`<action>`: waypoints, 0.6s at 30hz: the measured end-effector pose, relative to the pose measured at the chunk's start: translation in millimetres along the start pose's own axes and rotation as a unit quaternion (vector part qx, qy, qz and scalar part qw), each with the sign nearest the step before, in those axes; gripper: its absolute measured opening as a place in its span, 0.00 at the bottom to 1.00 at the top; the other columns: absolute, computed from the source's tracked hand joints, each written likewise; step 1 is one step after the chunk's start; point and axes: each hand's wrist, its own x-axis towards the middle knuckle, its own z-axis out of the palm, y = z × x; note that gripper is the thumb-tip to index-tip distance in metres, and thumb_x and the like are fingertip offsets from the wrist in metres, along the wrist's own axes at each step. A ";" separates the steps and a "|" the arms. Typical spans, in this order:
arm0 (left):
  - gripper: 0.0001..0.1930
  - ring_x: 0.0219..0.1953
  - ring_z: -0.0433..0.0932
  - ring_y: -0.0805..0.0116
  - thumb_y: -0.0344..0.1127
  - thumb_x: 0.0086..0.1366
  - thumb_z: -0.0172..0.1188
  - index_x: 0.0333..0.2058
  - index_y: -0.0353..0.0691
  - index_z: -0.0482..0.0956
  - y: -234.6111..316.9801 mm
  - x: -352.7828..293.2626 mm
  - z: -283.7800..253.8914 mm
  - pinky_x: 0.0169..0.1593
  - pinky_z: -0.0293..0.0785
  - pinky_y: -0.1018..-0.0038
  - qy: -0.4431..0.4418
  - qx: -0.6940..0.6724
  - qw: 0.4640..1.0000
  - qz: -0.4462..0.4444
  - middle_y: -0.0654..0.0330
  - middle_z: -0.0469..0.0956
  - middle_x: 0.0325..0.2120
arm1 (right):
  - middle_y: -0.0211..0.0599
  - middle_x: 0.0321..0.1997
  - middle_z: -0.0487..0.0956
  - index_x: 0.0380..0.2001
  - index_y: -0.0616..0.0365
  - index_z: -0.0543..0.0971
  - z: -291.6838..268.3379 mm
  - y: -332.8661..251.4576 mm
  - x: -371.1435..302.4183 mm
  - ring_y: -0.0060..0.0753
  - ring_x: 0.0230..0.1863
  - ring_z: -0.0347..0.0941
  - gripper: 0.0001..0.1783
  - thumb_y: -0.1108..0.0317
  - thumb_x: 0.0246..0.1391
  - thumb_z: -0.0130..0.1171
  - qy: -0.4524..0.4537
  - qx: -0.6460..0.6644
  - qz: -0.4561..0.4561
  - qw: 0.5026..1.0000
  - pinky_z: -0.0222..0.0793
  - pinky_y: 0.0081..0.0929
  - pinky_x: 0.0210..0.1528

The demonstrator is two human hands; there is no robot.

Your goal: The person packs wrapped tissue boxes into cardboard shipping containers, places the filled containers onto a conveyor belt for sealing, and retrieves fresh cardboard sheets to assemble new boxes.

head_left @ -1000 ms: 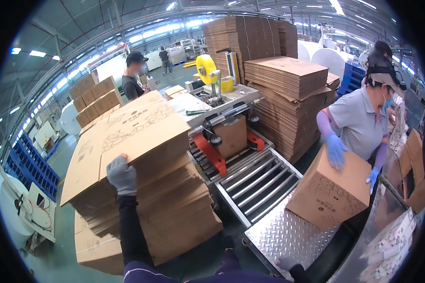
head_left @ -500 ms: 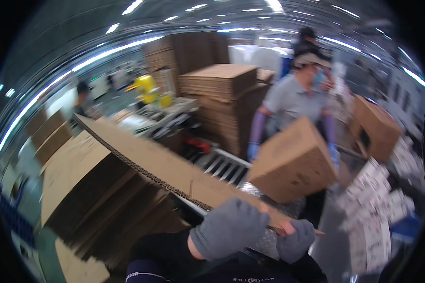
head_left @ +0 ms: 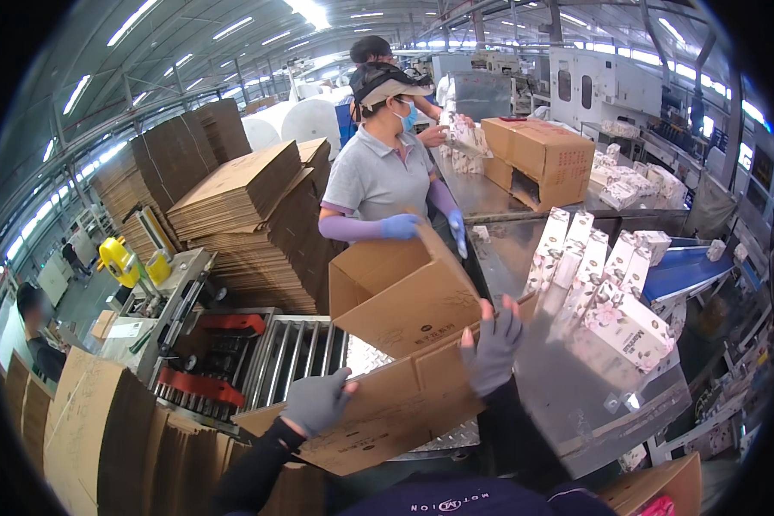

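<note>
A brown cardboard box [head_left: 387, 421], partly unfolded, is tilted in front of me. My left hand [head_left: 316, 402], in a grey glove with bare fingertips, grips its upper left edge. At the box's right end is my right hand [head_left: 494, 348], its gloved fingers spread upward and its palm side against the cardboard. Just beyond stands a second cardboard box [head_left: 408, 314], open at the top, touching or nearly touching mine. A co-worker's blue-gloved hand [head_left: 400, 227] rests on that box's top edge. The undersides of my box are hidden.
Flat cardboard stacks stand at the left [head_left: 86, 421] and behind the roller conveyor [head_left: 292, 357]. On the metal table [head_left: 568, 413] to the right lie several white floral packs [head_left: 623, 327]. A filled carton [head_left: 537, 159] sits farther back. Two people stand across from me.
The flat cardboard I held with both hands is now partly opened into a box. My right hand has moved up and spread its fingers. The view has turned right; the co-worker's box is lower.
</note>
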 end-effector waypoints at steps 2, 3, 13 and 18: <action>0.27 0.30 0.81 0.49 0.56 0.73 0.42 0.60 0.44 0.68 -14.4 5.6 -6.3 0.35 0.75 0.61 -0.071 -0.093 0.993 -0.008 0.48 0.80 0.24 | 0.48 0.49 0.74 0.55 0.64 0.66 17.8 5.8 -50.4 0.42 0.52 0.69 0.32 0.61 0.50 0.62 0.055 0.013 0.156 0.986 0.55 0.42 0.64; 0.32 0.33 0.81 0.47 0.58 0.73 0.39 0.65 0.42 0.64 -18.2 13.4 -8.3 0.39 0.76 0.61 -0.118 -0.145 0.982 -0.004 0.45 0.81 0.27 | 0.47 0.51 0.73 0.58 0.65 0.64 19.2 16.0 -56.6 0.40 0.52 0.69 0.34 0.63 0.49 0.63 0.036 0.111 0.225 0.967 0.57 0.40 0.63; 0.37 0.49 0.79 0.47 0.67 0.71 0.34 0.63 0.44 0.67 10.1 -4.0 -37.9 0.55 0.70 0.65 -0.398 -0.343 0.848 0.075 0.41 0.80 0.45 | 0.37 0.49 0.70 0.61 0.68 0.60 -46.0 52.3 -57.5 0.32 0.51 0.69 0.39 0.72 0.42 0.55 -0.133 0.537 0.356 0.754 0.67 0.27 0.55; 0.25 0.30 0.81 0.47 0.52 0.71 0.43 0.60 0.45 0.68 53.1 -25.2 -0.6 0.36 0.76 0.58 -0.378 -0.129 0.897 0.189 0.45 0.80 0.26 | 0.35 0.43 0.71 0.56 0.68 0.67 -68.7 92.3 -60.1 0.29 0.44 0.68 0.35 0.74 0.36 0.48 -0.209 0.462 0.314 0.803 0.67 0.25 0.50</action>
